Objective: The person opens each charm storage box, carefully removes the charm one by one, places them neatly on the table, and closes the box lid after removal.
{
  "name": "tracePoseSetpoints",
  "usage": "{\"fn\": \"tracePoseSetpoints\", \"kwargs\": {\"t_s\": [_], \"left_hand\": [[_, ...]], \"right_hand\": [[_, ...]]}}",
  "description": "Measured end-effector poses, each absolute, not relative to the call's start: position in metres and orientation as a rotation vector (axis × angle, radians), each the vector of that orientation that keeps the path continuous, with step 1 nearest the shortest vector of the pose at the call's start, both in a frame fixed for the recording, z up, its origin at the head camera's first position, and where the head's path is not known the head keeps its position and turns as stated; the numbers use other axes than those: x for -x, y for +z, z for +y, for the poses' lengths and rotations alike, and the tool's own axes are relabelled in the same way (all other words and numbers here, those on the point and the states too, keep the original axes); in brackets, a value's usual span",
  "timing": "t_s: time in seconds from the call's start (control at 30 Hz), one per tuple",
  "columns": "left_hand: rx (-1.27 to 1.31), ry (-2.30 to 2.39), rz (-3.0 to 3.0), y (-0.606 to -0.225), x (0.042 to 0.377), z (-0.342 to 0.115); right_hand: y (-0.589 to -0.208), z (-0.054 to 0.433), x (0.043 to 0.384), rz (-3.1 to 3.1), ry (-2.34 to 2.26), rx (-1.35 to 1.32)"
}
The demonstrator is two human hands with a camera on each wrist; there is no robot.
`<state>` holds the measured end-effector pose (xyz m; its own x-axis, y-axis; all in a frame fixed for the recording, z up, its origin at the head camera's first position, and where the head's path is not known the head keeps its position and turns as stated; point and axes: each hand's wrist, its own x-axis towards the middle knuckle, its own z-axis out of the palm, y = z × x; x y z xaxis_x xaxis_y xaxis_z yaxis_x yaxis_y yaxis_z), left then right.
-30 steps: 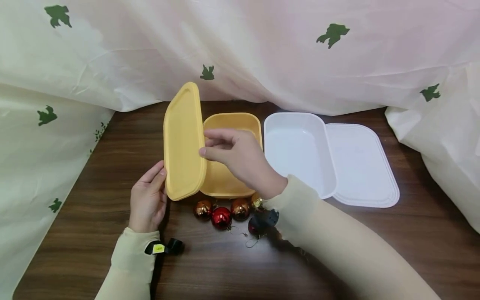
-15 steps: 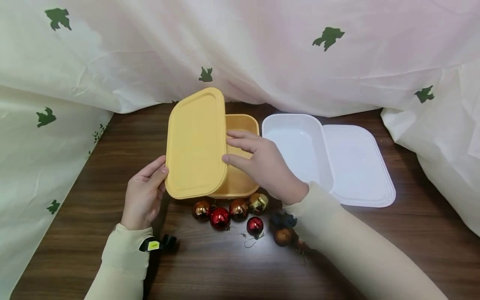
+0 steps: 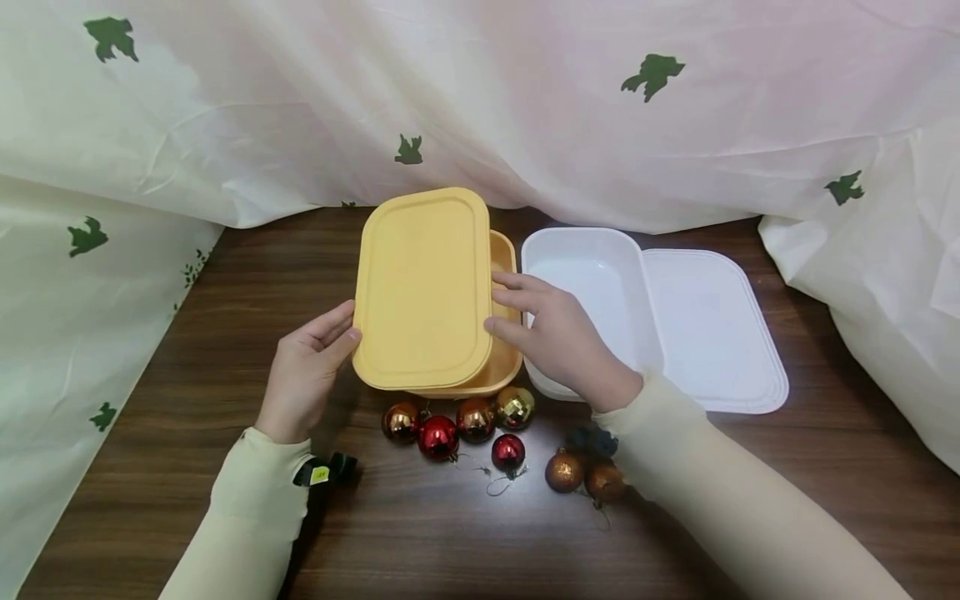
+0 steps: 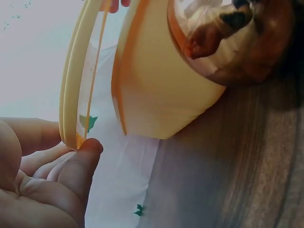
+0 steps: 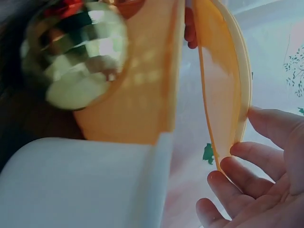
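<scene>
A yellow lid (image 3: 423, 287) is held above the yellow container (image 3: 507, 358), covering most of its opening and leaving a strip on the right uncovered. My left hand (image 3: 307, 367) pinches the lid's left edge between thumb and fingers, as the left wrist view of the lid (image 4: 72, 80) confirms. On the opposite edge, the thumb and fingers of my right hand (image 3: 558, 337) hold the lid. In the right wrist view a gap separates the lid (image 5: 242, 76) from the container's rim (image 5: 173, 71).
Right of the yellow container stands a white container (image 3: 600, 292), with a white lid (image 3: 712, 329) lying beside it. Shiny baubles sit in front: a red one (image 3: 437, 437), a gold one (image 3: 515, 407) and several others. Two glittery orange baubles (image 3: 564, 472) lie under my right forearm.
The yellow lid has swung from steeply tilted to nearly flat and shifted right over the container. Both hands have moved right with it, exposing more baubles near my right sleeve.
</scene>
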<state>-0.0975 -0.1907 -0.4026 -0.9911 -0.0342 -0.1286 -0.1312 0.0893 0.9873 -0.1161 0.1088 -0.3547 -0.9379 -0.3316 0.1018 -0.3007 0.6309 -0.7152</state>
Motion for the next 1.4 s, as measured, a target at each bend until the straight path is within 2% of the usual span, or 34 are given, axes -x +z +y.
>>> {"fn": "tracePoseSetpoints", "kwargs": {"t_s": [0.53, 1.4], "left_hand": [[-0.004, 1.682, 2.537, -0.407, 0.102, -0.183], [-0.048, 1.645, 2.524, -0.415, 0.099, -0.169]], "right_hand": [[-0.368, 0.120, 0.118, 2.792, -1.103, 0.434], [-0.381, 0.132, 0.120, 2.808, -1.006, 0.396]]}}
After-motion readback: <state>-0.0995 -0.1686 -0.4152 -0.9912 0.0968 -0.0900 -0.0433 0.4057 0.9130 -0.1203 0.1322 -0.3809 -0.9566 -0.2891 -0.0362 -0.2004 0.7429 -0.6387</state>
